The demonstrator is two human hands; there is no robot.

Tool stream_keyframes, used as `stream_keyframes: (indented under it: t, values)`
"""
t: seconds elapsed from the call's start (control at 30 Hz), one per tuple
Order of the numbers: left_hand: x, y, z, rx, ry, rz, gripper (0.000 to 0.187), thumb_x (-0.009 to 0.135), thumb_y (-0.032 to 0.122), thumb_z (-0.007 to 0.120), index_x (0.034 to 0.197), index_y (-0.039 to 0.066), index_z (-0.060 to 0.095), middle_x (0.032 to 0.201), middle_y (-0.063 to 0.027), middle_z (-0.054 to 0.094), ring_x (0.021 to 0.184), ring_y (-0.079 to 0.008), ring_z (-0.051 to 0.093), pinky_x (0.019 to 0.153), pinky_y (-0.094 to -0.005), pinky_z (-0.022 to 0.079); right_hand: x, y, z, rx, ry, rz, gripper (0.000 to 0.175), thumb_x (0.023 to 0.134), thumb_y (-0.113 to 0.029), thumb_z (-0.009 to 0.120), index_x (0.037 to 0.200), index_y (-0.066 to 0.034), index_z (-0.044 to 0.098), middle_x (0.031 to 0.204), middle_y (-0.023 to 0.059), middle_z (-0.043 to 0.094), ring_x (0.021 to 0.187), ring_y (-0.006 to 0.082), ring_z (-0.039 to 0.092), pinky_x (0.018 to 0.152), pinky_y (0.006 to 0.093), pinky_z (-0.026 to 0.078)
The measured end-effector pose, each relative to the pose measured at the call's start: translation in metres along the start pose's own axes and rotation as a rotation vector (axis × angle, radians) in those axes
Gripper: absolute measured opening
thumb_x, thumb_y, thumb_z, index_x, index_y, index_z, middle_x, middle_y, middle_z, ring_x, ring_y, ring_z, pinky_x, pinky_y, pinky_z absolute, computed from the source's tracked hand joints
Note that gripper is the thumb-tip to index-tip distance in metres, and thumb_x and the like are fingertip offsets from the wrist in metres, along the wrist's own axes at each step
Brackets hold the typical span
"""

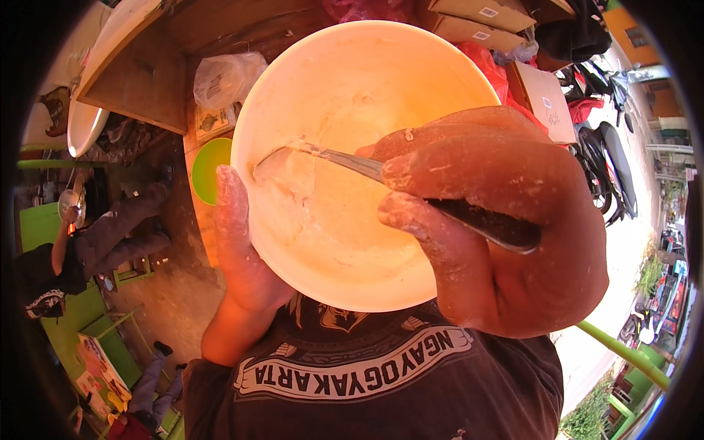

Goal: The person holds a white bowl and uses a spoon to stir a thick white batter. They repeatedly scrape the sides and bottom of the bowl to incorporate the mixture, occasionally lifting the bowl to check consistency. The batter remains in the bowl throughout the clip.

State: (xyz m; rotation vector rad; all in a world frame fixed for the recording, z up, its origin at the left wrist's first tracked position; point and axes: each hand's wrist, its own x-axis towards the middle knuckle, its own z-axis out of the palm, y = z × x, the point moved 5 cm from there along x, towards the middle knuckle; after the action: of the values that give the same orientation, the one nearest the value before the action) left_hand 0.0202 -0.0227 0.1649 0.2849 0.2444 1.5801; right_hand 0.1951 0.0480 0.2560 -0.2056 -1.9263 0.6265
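Note:
Close to the camera, a large white bowl (363,242) is tilted so that its inside faces me. My left hand (242,264) holds it at the left side, the thumb pointing up along the outer wall and the other fingers hidden behind it. In my right hand (528,176) a metal spoon (352,159) is gripped between thumb and fingers, its handle end lying across the palm. The spoon's tip touches a pale, wet paste (291,176) smeared on the bowl's left inner wall. Whitish residue coats the fingers of both hands.
Left of the bowl, a green bowl (212,170) and a clear plastic bag (228,80) rest on a wooden surface (201,231). Cardboard boxes (542,102) and a red plastic bag (484,66) lie behind. Two people are farther left; parked motorcycles (608,159) stand at right.

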Motion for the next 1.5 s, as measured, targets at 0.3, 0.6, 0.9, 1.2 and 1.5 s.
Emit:
stream_keyframes:
  t: [0.3,0.6,0.9,1.2,1.5]
  values:
    - [-0.003,0.002,0.002,0.089,0.064,0.057,0.08,0.111,0.062,0.036,0.164,0.002,0.032,0.164,-0.0153,0.044,0.15,-0.0286,0.044,0.126,-0.0435,0.032,0.006,-0.028,0.005,-0.068,-0.239,-0.014,0.035,0.081,-0.019,0.088,0.098,0.0008,0.065,0.095,0.0244,0.078,0.077,0.0327,0.073,0.069,0.0403,0.059]
    - [-0.003,0.003,-0.005,0.089,0.003,0.018,0.077,0.112,0.059,0.035,0.163,0.001,0.032,0.163,-0.0166,0.045,0.148,-0.0289,0.047,0.125,-0.0436,0.035,0.016,-0.012,0.015,-0.08,-0.075,-0.038,0.033,0.077,0.006,0.083,0.105,0.0048,0.064,0.09,0.0205,0.074,0.08,0.034,0.074,0.071,0.0414,0.059]
    - [-0.004,0.002,-0.005,0.087,0.046,0.079,0.076,0.112,0.062,0.032,0.16,0.003,0.039,0.159,-0.0135,0.048,0.144,-0.0271,0.049,0.121,-0.042,0.038,0.011,-0.007,-0.013,-0.198,-0.087,0.154,0.014,0.087,0.005,0.079,0.095,0.0067,0.068,0.088,0.0209,0.077,0.077,0.0292,0.075,0.072,0.0329,0.059]
    - [-0.002,-0.005,-0.004,0.253,0.059,-0.029,0.077,0.112,0.062,0.033,0.16,0.002,0.039,0.159,-0.0141,0.048,0.143,-0.0265,0.049,0.121,-0.0421,0.038,0.02,0.009,-0.004,-0.479,-0.049,-0.159,0.011,0.087,0.005,0.078,0.098,0.0082,0.074,0.085,0.0189,0.077,0.074,0.026,0.075,0.071,0.0305,0.061]
    - [-0.001,-0.001,0.003,0.297,0.158,0.016,0.077,0.111,0.063,0.034,0.161,0.005,0.039,0.16,-0.0138,0.047,0.144,-0.0276,0.049,0.121,-0.043,0.038,0.005,-0.03,0.003,-0.148,-0.323,-0.225,0.024,0.091,-0.021,0.081,0.09,0.0025,0.075,0.078,0.0155,0.075,0.062,0.0226,0.071,0.052,0.0305,0.057]
